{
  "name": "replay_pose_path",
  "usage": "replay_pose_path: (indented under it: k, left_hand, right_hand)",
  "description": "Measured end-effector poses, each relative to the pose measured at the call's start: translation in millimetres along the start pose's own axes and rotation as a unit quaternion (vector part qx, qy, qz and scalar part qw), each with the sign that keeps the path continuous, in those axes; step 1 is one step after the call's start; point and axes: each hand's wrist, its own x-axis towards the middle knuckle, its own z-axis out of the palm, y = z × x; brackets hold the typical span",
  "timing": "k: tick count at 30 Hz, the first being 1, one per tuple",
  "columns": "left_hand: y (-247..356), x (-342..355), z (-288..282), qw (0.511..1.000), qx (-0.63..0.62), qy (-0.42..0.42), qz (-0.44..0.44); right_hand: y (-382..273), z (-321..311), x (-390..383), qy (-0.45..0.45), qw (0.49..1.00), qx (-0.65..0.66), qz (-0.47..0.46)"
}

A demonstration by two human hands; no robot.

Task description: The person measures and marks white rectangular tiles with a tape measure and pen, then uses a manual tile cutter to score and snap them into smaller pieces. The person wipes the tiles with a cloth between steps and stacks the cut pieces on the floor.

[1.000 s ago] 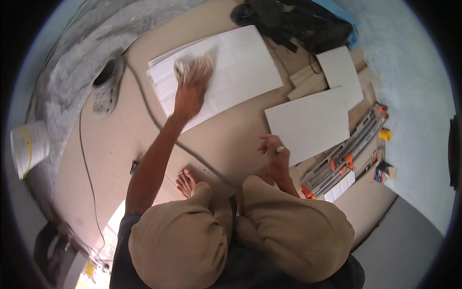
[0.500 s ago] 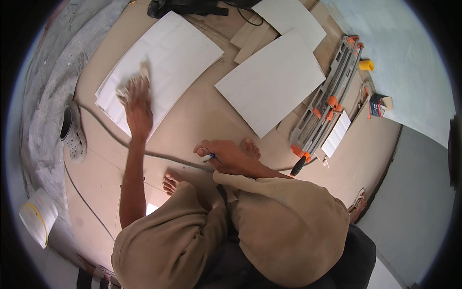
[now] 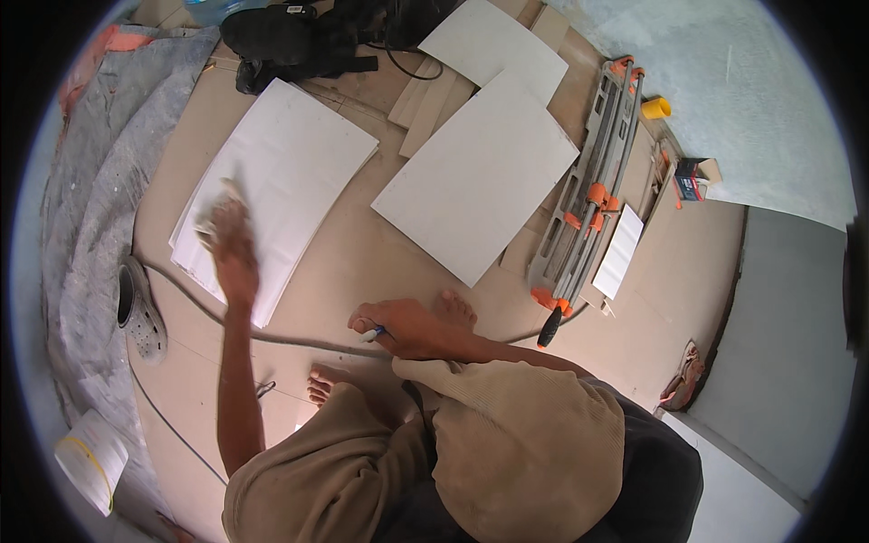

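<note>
My left hand (image 3: 235, 262) presses a crumpled pale cloth (image 3: 207, 228) onto the top of a stack of large white tiles (image 3: 303, 149) at the left. The cloth and fingertips are smeared by motion. Over the floor near my feet, my right hand (image 3: 403, 328) is closed, with a slim white-and-blue pen (image 3: 370, 335) sticking out between its fingers. Just beyond that hand lies another large white tile (image 3: 475, 181), partly covering a further one behind it.
A tile cutter (image 3: 593, 195) with orange fittings lies to the right, beside a narrow white strip (image 3: 619, 253). A yellow cup (image 3: 656, 108) and small box (image 3: 695, 178) stand by the wall. At left are a grey clog (image 3: 140, 312), a cable (image 3: 299, 341) and a white bucket (image 3: 93, 460).
The view has shifted, so the floor things sit lower and further left. My left hand has slid the cloth slightly toward the tile's left edge. My right hand still holds the pen.
</note>
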Motion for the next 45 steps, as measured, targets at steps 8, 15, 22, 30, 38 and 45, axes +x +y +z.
replay_pose_path:
  k: [8,15,22,30,38,45]
  left_hand:
    - [-41,49,-13,0.996,0.064,-0.002,-0.065]
    - [-35,47,0,0.993,0.046,0.04,-0.099]
    - [47,-23,-25,0.995,-0.052,0.003,-0.084]
    - [28,-14,-23,0.998,-0.052,-0.004,-0.045]
    - [-5,-18,2,0.984,-0.04,0.038,-0.167]
    - [81,-44,-66,0.841,-0.405,0.068,-0.353]
  right_hand:
    - [-6,-7,9,-0.021,0.999,-0.035,0.022]
    - [-6,-1,13,-0.04,0.998,-0.016,0.043]
    - [-6,-1,16,-0.02,0.998,-0.036,0.04]
    - [3,-3,6,-0.001,0.999,-0.037,0.035]
    - [-8,-6,12,-0.022,0.999,-0.01,0.045]
    - [-29,-20,15,-0.053,0.982,0.019,0.178]
